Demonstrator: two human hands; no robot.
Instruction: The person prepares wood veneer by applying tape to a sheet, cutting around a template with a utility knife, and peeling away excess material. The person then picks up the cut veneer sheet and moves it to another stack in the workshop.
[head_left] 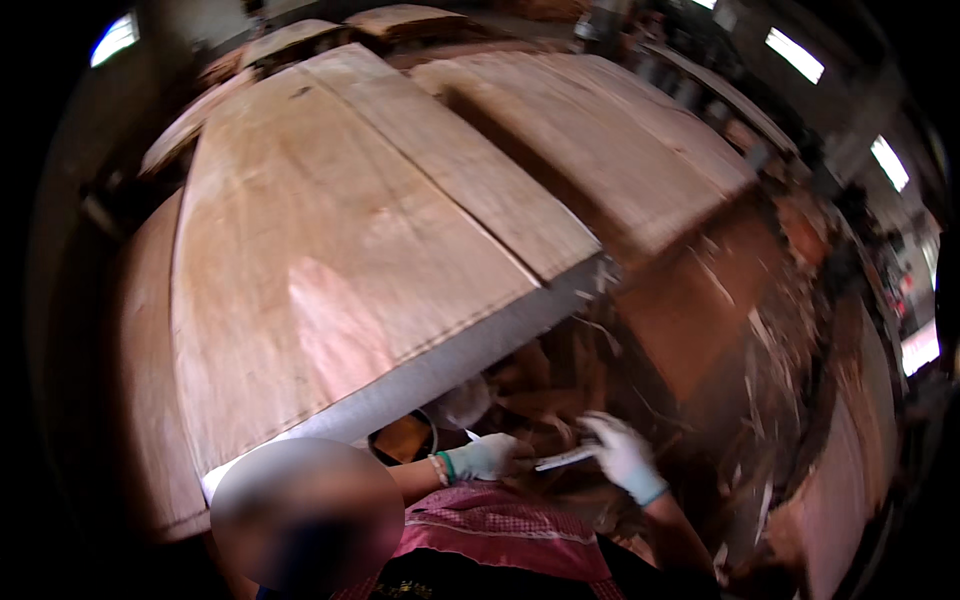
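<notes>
My left hand (pixel 483 457), in a whitish glove with a green cuff, is close to the front edge of the wood-veneer stack. Its fingers are curled, and a small white tip sticks out above them; what they grip I cannot make out. To its right is my right hand (pixel 624 460), gloved the same way and somewhat smeared by motion. A narrow white strip (pixel 565 459) runs from its palm side toward the left hand, its kind unclear. In front of both hands lies a large pale veneer sheet (pixel 300 230) on a raised stack, with a lengthwise seam on its right side.
A dark bucket (pixel 433 437) with something amber inside stands beneath the stack's edge, beside a clear plastic bag (pixel 463 403). Veneer scraps (pixel 770 390) litter the floor at right. Another veneer stack (pixel 590 140) stands at far right. A blurred oval hides the lower left.
</notes>
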